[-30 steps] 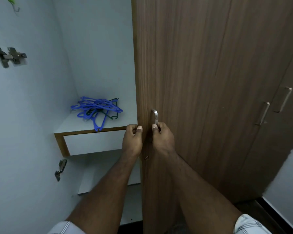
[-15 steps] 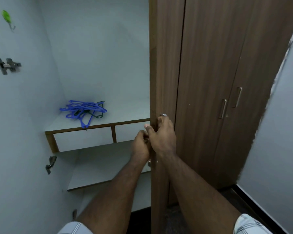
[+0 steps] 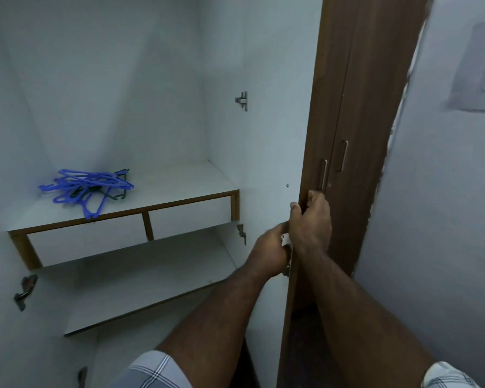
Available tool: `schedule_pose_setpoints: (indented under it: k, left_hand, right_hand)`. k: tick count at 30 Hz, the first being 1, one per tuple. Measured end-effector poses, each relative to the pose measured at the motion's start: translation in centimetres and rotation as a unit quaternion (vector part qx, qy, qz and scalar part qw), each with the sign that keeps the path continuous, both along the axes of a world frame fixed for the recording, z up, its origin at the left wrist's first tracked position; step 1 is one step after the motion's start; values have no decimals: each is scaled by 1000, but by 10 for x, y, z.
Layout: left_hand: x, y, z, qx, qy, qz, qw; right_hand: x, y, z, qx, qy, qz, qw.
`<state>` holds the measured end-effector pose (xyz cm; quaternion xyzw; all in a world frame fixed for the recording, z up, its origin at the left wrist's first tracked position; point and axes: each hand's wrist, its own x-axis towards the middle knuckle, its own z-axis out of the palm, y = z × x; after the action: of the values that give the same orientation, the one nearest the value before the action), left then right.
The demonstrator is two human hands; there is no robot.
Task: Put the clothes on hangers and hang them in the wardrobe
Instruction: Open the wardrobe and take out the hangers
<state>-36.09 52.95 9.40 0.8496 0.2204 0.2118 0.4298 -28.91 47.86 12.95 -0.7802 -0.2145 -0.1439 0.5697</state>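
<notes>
The white wardrobe interior (image 3: 151,93) stands open in front of me. A tangled pile of blue and dark green plastic hangers (image 3: 87,189) lies on the left of its upper shelf. My right hand (image 3: 310,222) grips the edge of the brown wooden door (image 3: 305,163), which is swung wide to the right. My left hand (image 3: 270,252) is curled at the inner side of the same door edge, just below the right hand, on a small metal fitting. No clothes are in view.
Two white drawer fronts (image 3: 123,233) sit under the upper shelf, and a lower shelf (image 3: 157,278) below them. Metal hinges (image 3: 242,100) are on both side panels. Further closed brown doors with handles (image 3: 343,155) stand to the right, then a white wall (image 3: 445,219).
The door has swung further open to the right with both hands on its edge. More of the wardrobe interior and its right side panel shows now.
</notes>
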Motion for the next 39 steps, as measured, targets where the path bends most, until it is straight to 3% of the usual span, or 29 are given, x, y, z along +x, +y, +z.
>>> schedule_pose_setpoints:
  k: [10,14,18,21,29,39]
  left_hand:
    - [33,-3,-9,137,92,-22,986]
    - [36,6,-11,158,97,-7,983]
    - [34,20,-16,175,85,-2,981]
    - [25,29,-17,183,85,3,979]
    - [-8,76,-14,198,86,68,974]
    - [-104,241,-17,192,129,152,961]
  right_hand:
    - [47,-27,4,-69,23,0,997]
    - [35,-19,1,-46,-74,-40,995]
    - [15,-1,-2,-147,-226,-37,962]
    - [11,7,-8,-198,-198,-31,960]
    - [-13,50,-11,-218,-140,12,966]
    - [-94,229,-28,-231,-151,139,951]
